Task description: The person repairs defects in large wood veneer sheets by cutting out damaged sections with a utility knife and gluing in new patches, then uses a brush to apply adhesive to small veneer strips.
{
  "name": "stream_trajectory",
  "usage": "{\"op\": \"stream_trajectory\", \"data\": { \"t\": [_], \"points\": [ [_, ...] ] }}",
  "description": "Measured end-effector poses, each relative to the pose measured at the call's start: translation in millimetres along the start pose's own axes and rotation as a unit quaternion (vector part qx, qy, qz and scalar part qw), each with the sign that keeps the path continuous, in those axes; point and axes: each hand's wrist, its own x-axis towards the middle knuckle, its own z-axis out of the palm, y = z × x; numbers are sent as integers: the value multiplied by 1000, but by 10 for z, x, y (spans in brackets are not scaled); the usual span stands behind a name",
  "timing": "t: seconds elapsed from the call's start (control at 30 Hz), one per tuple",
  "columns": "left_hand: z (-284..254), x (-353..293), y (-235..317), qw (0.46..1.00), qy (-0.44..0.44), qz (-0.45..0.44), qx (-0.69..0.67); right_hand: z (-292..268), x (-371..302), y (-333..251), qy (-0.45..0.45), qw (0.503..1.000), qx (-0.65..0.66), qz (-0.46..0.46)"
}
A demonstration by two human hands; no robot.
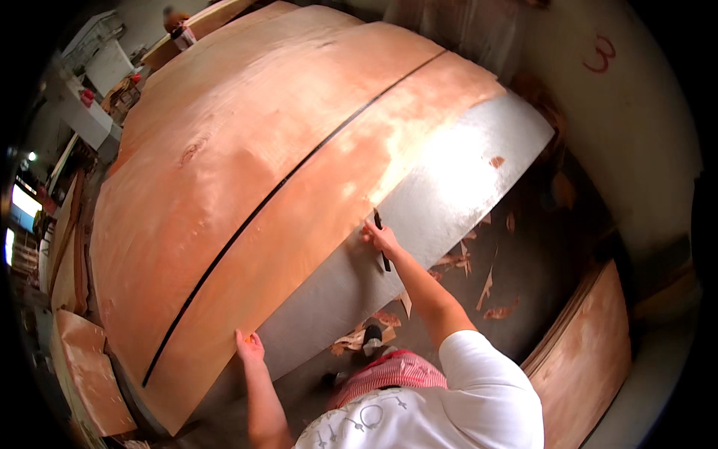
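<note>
A broad sheet of thin orange-brown wood veneer (247,172) covers most of a grey metal-topped table (314,322). At the sheet's near edge, my left hand (250,348) has its fingers closed on the veneer, with a small orange spot showing by the fingertips. Farther right along that edge, my right hand (381,238) is closed around a slim black tool (386,262); its kind is not clear. A long, narrow black strip (280,183) lies across the veneer, roughly parallel to the near edge and apart from both hands.
Torn veneer scraps (490,288) litter the floor beside the table. A stack of wood sheets (587,352) stands at the lower right, before a pale wall (636,112). Another veneer piece (93,374) lies at the lower left. Beyond the far end is another person (178,30).
</note>
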Motion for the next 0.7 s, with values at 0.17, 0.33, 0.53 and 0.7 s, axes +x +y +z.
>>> {"op": "stream_trajectory", "data": {
  "t": [0.17, 0.33, 0.53, 0.7],
  "points": [
    [110, -167, -28, 1000, -3, 1, 22, -8, 571, -202, 122, 992, 15, -5],
    [-170, -225, 77, 999, 4, 18, 41, 131, 332, -93, 132, 991, -21, -18],
    [-1058, -554, 0, 998, 46, 27, 45, -172, -674, 689, 48, 994, 99, 7],
    [-2260, -888, -152, 995, 72, -24, 67, -594, -1773, 1538, 89, 993, 29, 74]
  ]
}}
